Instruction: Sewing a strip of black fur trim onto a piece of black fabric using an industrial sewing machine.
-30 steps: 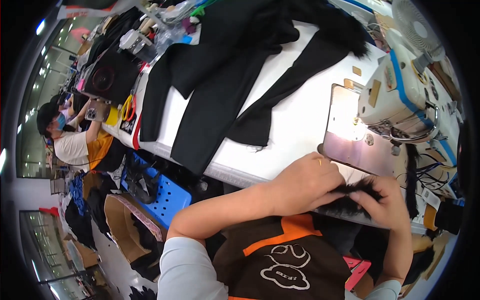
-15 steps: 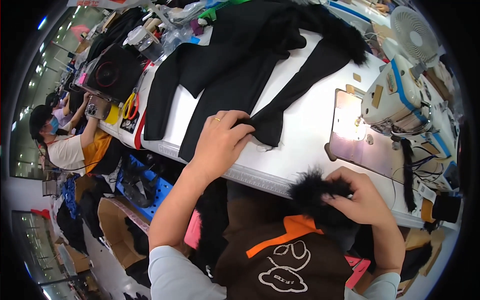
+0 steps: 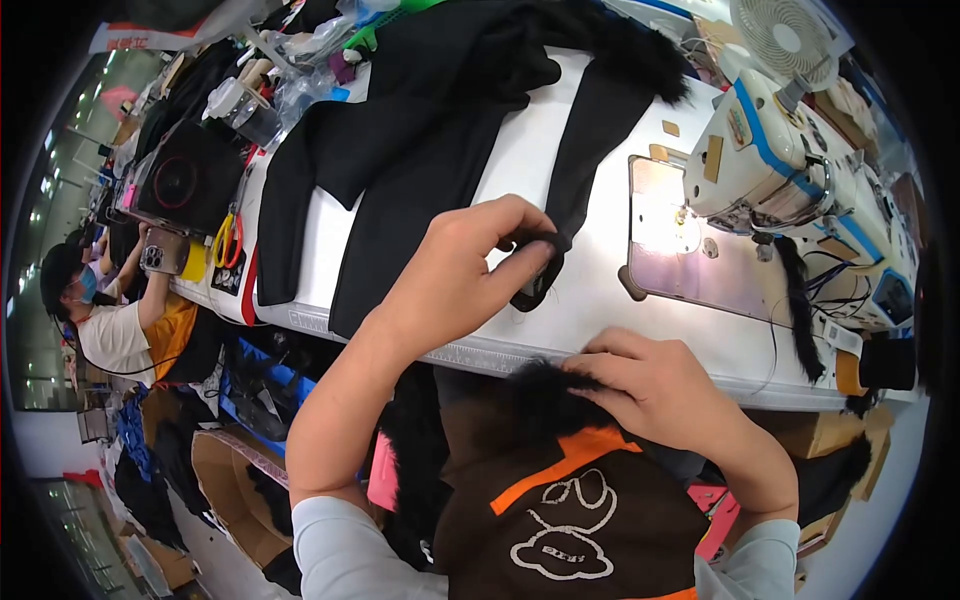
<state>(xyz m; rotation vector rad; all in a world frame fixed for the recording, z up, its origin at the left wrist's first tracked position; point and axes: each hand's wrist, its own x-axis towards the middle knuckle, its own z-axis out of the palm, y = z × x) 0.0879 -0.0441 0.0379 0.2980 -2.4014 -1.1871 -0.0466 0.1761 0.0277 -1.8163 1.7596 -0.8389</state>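
Observation:
A black garment (image 3: 420,140) lies spread over the white table, with black fur at its far right end. My left hand (image 3: 470,275) pinches the end of its near sleeve (image 3: 582,140) between thumb and fingers; the cuff opening is turned up a little off the tabletop. Just past the table's front edge, my right hand (image 3: 655,390) is closed on a strip of black fur trim (image 3: 545,395), held low in front of my brown apron (image 3: 480,460). The lower part of the fur blends into dark cloth and is hard to make out.
At the right stands a white-and-blue sewing machine (image 3: 765,165), its lamp lit over the metal plate (image 3: 720,270). A white fan (image 3: 785,40) is behind it. Scissors (image 3: 229,240) with yellow-orange handles lie left. A cardboard box (image 3: 235,490) stands below; a co-worker (image 3: 110,310) is at far left.
My left hand has moved right and raised the sleeve end, turning its opening up. The right hand has moved left with the fur trim, closer to the left hand. The view has shifted slightly.

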